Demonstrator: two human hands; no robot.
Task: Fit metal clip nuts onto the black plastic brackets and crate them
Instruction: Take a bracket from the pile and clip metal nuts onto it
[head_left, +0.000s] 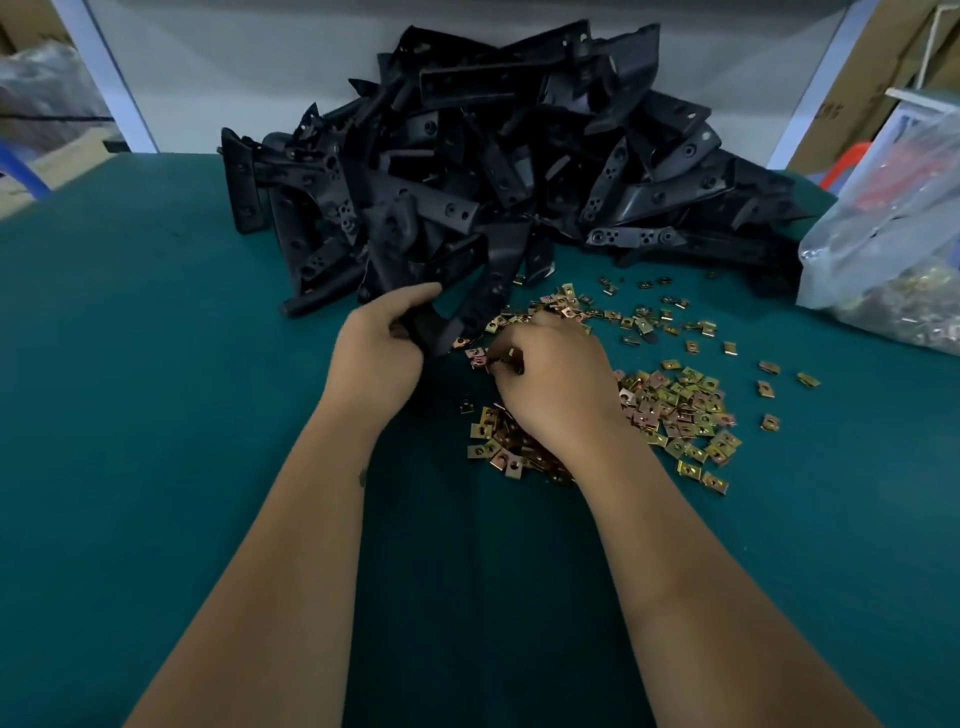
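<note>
A big heap of black plastic brackets lies at the back of the green table. My left hand grips one black bracket at the front of the heap, fingers curled round its lower end. Gold-coloured metal clip nuts are strewn over the table to the right. My right hand is curled down among them, and its fingertips pinch a clip nut just right of the held bracket.
A clear plastic bag with more clip nuts stands at the table's right edge. Cardboard boxes and a white frame post rise behind it. A blue stool shows at far left.
</note>
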